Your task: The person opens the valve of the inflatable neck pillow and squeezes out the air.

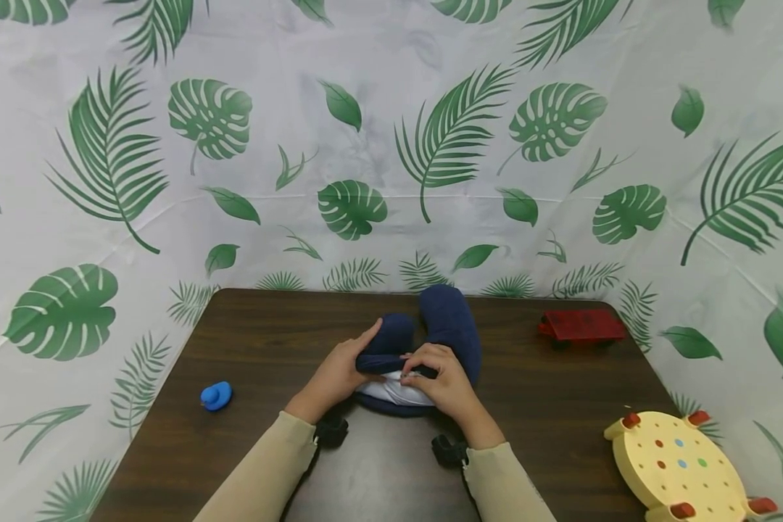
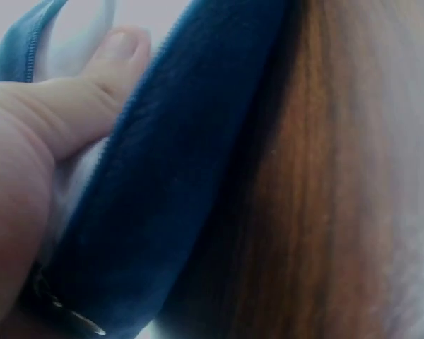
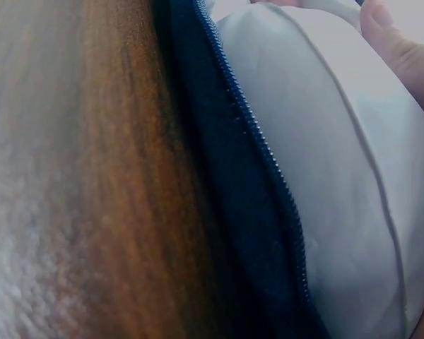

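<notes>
A navy U-shaped neck pillow (image 1: pixel 455 322) lies on the table, its two arms toward the far edge. Along its near curve the zipper (image 3: pixel 268 148) is undone, and a white inner cushion (image 3: pixel 311 120) shows through the gap. My left hand (image 1: pixel 335 375) grips the left part of the pillow; in the left wrist view its thumb lies inside the opening on the white fabric. My right hand (image 1: pixel 449 384) pinches the white cushion at the opening with thumb and forefinger. Some of the right fingers are hidden behind the cushion.
On the dark wooden table (image 1: pixel 267 319), a blue rubber duck (image 1: pixel 217 396) sits at the left. A red toy vehicle (image 1: pixel 582 326) stands at the far right. Nearer on the right is a round yellow pegboard (image 1: pixel 681 471) with red legs. A leaf-print cloth (image 1: pixel 378 152) hangs behind.
</notes>
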`<action>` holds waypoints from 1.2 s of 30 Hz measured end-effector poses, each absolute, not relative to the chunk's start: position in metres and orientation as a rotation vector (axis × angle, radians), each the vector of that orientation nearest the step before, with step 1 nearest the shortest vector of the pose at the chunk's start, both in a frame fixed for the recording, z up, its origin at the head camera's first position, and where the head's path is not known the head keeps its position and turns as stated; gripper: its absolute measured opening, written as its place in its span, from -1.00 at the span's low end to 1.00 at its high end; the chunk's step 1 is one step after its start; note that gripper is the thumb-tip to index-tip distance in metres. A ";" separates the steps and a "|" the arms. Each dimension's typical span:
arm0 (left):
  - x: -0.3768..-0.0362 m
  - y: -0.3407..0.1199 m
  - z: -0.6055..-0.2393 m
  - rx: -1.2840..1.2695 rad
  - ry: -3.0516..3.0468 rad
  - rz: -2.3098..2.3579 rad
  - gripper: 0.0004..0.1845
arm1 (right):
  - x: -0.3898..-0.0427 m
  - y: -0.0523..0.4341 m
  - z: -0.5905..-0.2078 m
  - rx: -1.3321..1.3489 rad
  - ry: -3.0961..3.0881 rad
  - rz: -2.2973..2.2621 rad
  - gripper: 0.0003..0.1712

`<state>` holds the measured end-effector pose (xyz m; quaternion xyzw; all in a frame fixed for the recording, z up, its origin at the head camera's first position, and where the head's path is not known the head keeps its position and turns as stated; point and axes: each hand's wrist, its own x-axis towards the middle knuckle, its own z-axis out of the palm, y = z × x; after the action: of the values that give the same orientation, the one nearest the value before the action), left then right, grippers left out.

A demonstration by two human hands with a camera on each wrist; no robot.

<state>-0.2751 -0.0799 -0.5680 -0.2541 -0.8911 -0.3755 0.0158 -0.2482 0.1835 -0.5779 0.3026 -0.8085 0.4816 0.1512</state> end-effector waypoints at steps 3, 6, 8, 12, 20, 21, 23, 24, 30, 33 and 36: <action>-0.275 -0.081 -0.566 -0.827 -2.795 -1.117 0.16 | -0.248 0.184 -0.577 0.869 -2.333 1.382 -0.77; -0.276 -0.082 -0.566 -0.854 -2.815 -1.092 0.09 | -0.248 0.184 -0.577 0.863 -2.345 1.383 -0.76; -0.277 -0.083 -0.566 -0.872 -2.818 -1.082 0.06 | -0.248 0.184 -0.577 0.863 -2.347 1.379 -0.76; -0.279 -0.085 -0.566 -0.897 -2.816 -1.096 0.01 | -0.248 0.183 -0.579 0.874 -2.339 1.375 -0.76; -0.280 -0.090 -0.569 -0.935 -2.800 -1.164 -0.21 | -0.248 0.181 -0.581 0.883 -2.352 1.374 -0.78; -0.279 -0.089 -0.570 -0.954 -2.789 -1.125 -0.24 | -0.247 0.182 -0.581 0.879 -2.355 1.375 -0.78; -0.279 -0.088 -0.569 -0.991 -2.760 -1.035 -0.29 | -0.247 0.182 -0.582 0.868 -2.359 1.375 -0.76; -0.279 -0.088 -0.568 -1.006 -2.742 -1.000 -0.32 | -0.246 0.183 -0.581 0.862 -2.360 1.381 -0.76; -0.274 -0.084 -0.558 -0.963 -2.752 -0.934 -0.11 | -0.248 0.184 -0.582 0.837 -2.366 1.403 -0.75; -0.272 -0.084 -0.555 -0.947 -2.818 -0.874 0.24 | -0.248 0.184 -0.583 0.842 -2.367 1.414 -0.76; -0.269 -0.084 -0.552 -0.974 -2.875 -0.779 0.37 | -0.248 0.184 -0.582 0.853 -2.367 1.417 -0.76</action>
<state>-0.2689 -0.0844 -0.5521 -0.3107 -0.9174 -0.2485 0.0040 -0.2481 0.1840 -0.5825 0.2931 -0.8132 0.4866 0.1265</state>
